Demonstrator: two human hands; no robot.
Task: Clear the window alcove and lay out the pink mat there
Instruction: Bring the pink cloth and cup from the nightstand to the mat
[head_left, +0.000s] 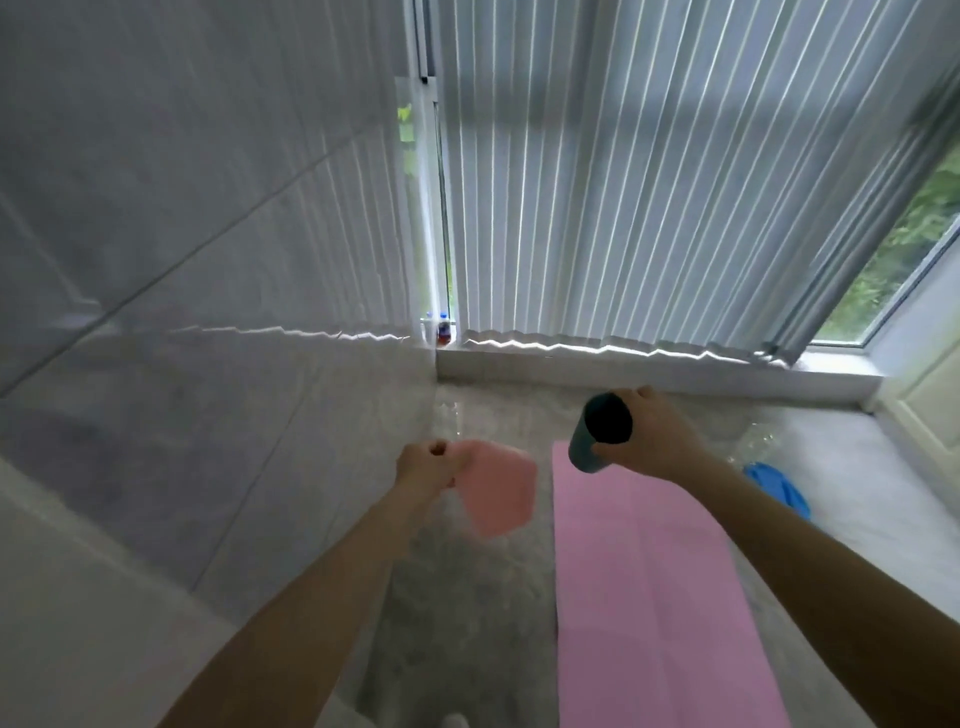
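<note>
Above alcove floor | left hand (423, 462) pinches pink cloth (498, 493) | right hand (652, 436) grips dark cup (597, 434) | no legible writing

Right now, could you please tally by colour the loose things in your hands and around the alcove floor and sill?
Pink: 2, the mat on the floor and the cloth in the left hand.
Dark teal: 1, the cup in the right hand.
Blue: 1, a blue item right of the mat.
Dark: 1, a bottle on the sill.
Total: 5
</note>
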